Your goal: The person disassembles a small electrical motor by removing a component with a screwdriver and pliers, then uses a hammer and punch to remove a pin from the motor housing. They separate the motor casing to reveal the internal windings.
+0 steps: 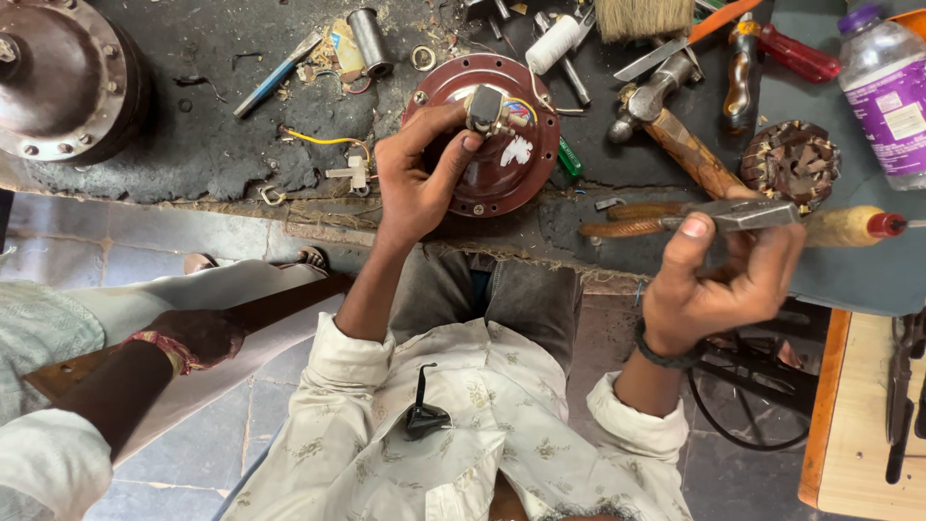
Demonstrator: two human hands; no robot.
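A round maroon fan motor housing (502,169) lies on a dark, grimy workbench (193,145). My left hand (417,174) rests on the housing, thumb and fingers closed on a small grey part with coloured wires (488,109) at its centre. My right hand (728,275) is raised in front of the bench edge and grips a pair of metal pliers (694,220) with brown handles that point left.
A hammer (670,121), red-handled screwdriver (796,53), wound copper stator (791,162), white thread spool (555,43), brush, plastic bottle (887,87) and another motor housing (63,82) crowd the bench. Another person's hand holds a brown fan blade (193,333) at the left.
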